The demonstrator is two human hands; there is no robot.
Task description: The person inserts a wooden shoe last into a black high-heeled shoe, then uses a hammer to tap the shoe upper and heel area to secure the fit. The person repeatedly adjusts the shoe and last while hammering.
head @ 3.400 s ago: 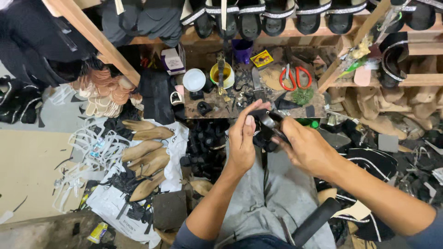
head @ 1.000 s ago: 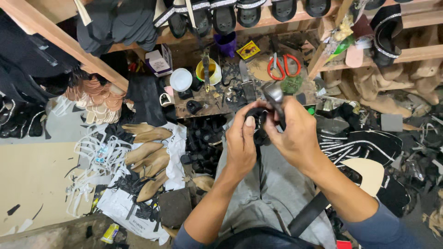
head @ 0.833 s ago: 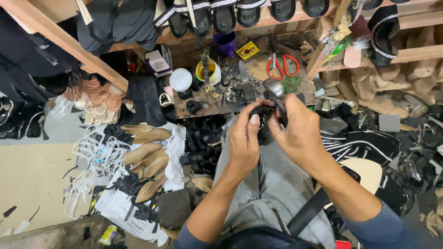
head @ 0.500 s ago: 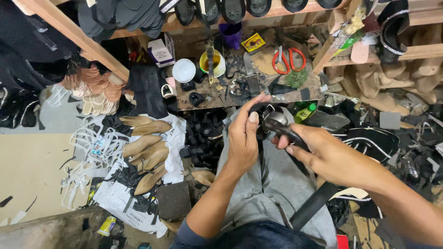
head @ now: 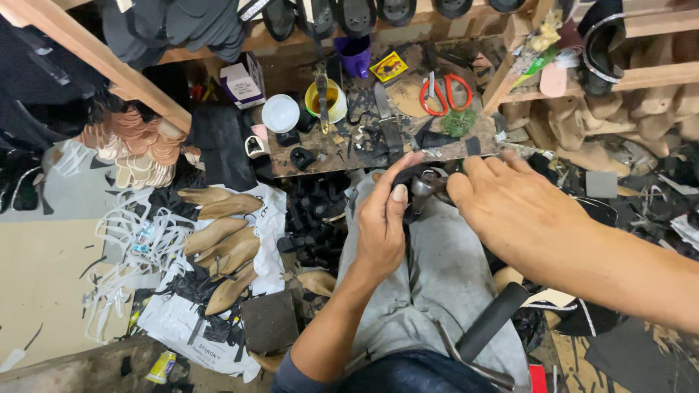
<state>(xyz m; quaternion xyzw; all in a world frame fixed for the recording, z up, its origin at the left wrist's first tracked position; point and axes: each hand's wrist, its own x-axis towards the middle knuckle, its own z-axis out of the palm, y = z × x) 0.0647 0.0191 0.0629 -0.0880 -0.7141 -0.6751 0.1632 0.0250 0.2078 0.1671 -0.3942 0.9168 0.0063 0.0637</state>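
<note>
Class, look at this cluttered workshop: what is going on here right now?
A seated person works over their lap at a low, littered workbench. The left hand holds a small dark piece, thumb pressed on its top, while the right hand touches it from the other side with fingers spread. Red-handled scissors and a yellow pot lie untouched on the bench. Wooden shoe lasts sit on the floor beside the left arm.
</note>
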